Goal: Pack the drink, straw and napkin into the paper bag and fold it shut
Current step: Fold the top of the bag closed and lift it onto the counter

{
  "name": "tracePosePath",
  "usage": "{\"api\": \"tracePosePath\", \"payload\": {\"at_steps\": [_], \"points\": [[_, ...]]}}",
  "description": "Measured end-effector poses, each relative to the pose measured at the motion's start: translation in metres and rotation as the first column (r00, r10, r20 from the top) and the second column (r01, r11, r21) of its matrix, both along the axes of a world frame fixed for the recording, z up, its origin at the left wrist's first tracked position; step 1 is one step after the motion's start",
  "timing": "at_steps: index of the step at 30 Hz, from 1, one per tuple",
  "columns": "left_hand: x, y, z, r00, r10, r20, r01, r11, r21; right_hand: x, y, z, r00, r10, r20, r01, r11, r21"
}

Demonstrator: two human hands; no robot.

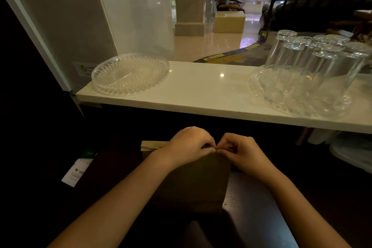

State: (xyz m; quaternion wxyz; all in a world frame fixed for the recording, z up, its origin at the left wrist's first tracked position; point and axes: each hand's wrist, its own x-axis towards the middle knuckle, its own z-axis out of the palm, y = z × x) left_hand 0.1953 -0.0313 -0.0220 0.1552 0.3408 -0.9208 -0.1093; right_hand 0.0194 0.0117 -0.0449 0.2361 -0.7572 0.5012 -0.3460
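Note:
A brown paper bag [193, 183] stands upright on a dark table right in front of me. Its top edge is folded over into a flat band [153, 145] that shows to the left of my hands. My left hand [189, 145] and my right hand [241, 151] meet at the middle of that top edge, fingers pinched on the fold. The drink, the straw and the napkin are not visible; the bag's inside is hidden.
A white counter [201, 94] runs across behind the bag. On it are an empty clear plastic plate [130, 72] at the left and a tray of several upturned glasses [306, 78] at the right. A white card [76, 171] lies low at the left.

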Motion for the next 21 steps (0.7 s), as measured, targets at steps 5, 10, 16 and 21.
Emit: {"api": "tracePosePath", "payload": {"at_steps": [5,10,16,21], "points": [[0.019,-0.002,0.002,0.996,-0.082,0.021,0.082,0.997,-0.005,0.002,0.009,0.003,0.986,-0.011,-0.165,-0.009,0.993,-0.121],[0.064,-0.005,0.005,0.999,-0.014,0.034,0.014,1.000,0.011,-0.006,0.011,0.004,0.982,-0.039,-0.182,0.012,0.989,-0.149],[0.107,-0.007,0.009,0.997,0.080,0.009,-0.080,0.996,0.028,-0.017,0.009,0.005,0.982,-0.076,-0.174,0.054,0.990,-0.127],[0.113,-0.009,0.005,0.995,0.102,-0.018,-0.103,0.993,-0.061,-0.022,0.006,0.005,0.994,-0.090,-0.067,0.087,0.995,-0.058]]}}
